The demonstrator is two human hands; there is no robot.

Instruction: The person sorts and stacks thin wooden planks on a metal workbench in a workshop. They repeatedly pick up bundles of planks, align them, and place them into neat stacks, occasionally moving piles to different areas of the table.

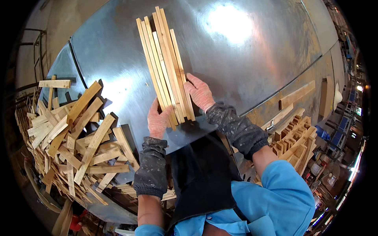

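Observation:
A bundle of several long, thin wooden slats [167,63] lies side by side on a shiny metal table [252,67], reaching away from me. My left hand [158,120], in a pink knit glove, presses against the bundle's near left edge. The right hand [200,92], gloved the same way, rests against the right edge near the slats' near ends. Both hands squeeze the slats together between them. Dark speckled sleeve covers run up both forearms.
A loose heap of short wooden offcuts [75,133] covers the left end of the table and spills over its edge. More stacked wooden pieces [295,137] sit at the right, beside long boards [297,94]. A dark apron hangs below the table's near edge.

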